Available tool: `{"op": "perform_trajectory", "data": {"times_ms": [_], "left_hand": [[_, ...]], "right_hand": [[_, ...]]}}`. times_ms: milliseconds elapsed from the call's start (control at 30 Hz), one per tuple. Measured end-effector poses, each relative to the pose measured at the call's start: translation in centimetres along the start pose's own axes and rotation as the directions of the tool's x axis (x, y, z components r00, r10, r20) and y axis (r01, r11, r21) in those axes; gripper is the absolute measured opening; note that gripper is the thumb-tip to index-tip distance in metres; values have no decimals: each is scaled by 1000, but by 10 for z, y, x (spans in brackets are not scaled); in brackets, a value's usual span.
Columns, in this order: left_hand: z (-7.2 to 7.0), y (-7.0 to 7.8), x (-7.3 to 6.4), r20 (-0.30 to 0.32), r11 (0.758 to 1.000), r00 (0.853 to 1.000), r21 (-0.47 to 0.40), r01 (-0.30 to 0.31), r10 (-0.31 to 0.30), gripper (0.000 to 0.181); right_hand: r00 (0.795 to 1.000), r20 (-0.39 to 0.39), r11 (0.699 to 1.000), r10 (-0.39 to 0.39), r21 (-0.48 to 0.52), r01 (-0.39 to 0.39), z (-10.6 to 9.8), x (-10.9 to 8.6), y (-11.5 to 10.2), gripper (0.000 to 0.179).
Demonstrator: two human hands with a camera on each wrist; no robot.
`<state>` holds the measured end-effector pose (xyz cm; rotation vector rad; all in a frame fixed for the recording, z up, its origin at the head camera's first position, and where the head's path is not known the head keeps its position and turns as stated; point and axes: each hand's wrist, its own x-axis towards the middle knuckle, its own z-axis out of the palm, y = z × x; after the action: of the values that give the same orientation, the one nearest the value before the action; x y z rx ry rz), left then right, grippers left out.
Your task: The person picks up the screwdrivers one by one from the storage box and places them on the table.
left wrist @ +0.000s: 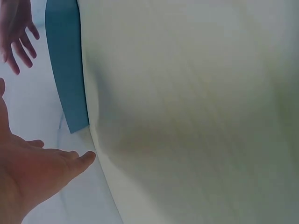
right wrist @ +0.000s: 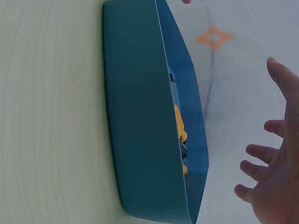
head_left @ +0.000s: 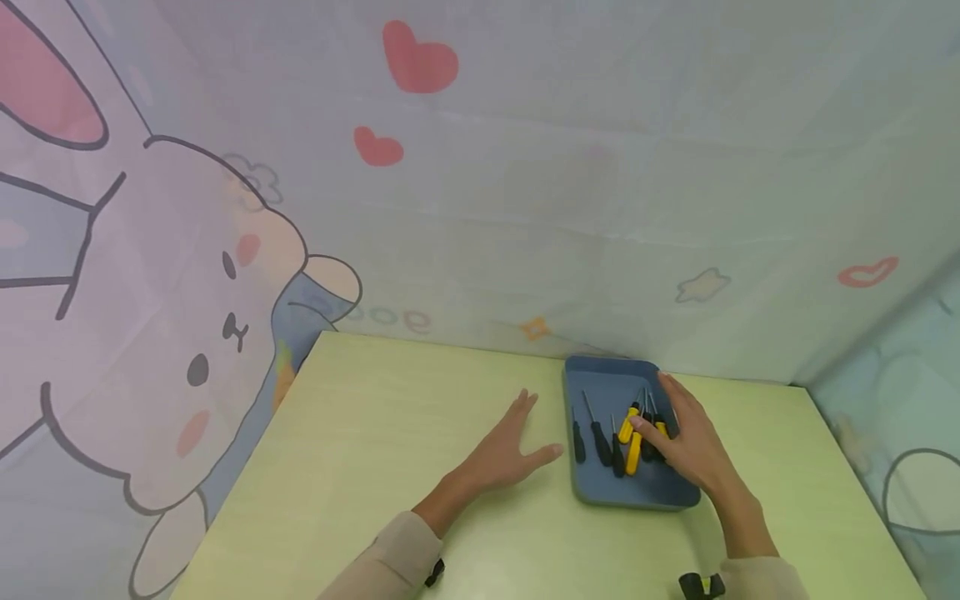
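Note:
A blue-grey tray (head_left: 592, 492) lies at the right half of the table, with several small screwdrivers (head_left: 602, 442) inside, some black-handled and some yellow-handled. Over the tray's right side hovers my right hand (head_left: 697, 446), its fingers spread and holding nothing; it hides part of the rim and some tools. My left hand (head_left: 498, 454) is left of the tray, apart from it, thumb held away from straight fingers. In the right wrist view, the tray's side wall (right wrist: 140, 112) covers most of the tools, and a yellow handle (right wrist: 179, 122) shows above the rim.
A pale yellow-green wooden table (head_left: 360, 417) bears the tray near its back edge. Behind it hangs a printed cloth (head_left: 562, 208) with hearts and a large cartoon rabbit on the left. A dark strap piece (head_left: 701, 586) shows at the right wrist.

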<state>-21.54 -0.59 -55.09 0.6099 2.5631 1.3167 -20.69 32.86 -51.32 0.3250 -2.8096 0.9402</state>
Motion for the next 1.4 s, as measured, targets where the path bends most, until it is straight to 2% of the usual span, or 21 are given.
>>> {"op": "perform_trajectory", "data": {"times_ms": [433, 767, 933, 1100, 1400], "left_hand": [[20, 14, 5, 33, 1000, 999, -2, -9, 9, 98], [35, 6, 13, 51, 1000, 999, 4, -19, 19, 100], [40, 2, 13, 96, 999, 994, 5, -46, 46, 102], [42, 5, 14, 103, 997, 992, 5, -72, 71, 98], [44, 6, 18, 136, 988, 980, 40, -151, 145, 80]], "right_hand": [[995, 55, 996, 86, -12, -86, 3, -5, 12, 97], [990, 49, 991, 136, 6, -136, 11, -11, 22, 96], [986, 59, 987, 158, 9, -158, 16, -13, 29, 97], [978, 78, 980, 196, 4, -197, 19, -15, 31, 99], [966, 120, 972, 231, 21, -235, 27, -19, 36, 104]]}}
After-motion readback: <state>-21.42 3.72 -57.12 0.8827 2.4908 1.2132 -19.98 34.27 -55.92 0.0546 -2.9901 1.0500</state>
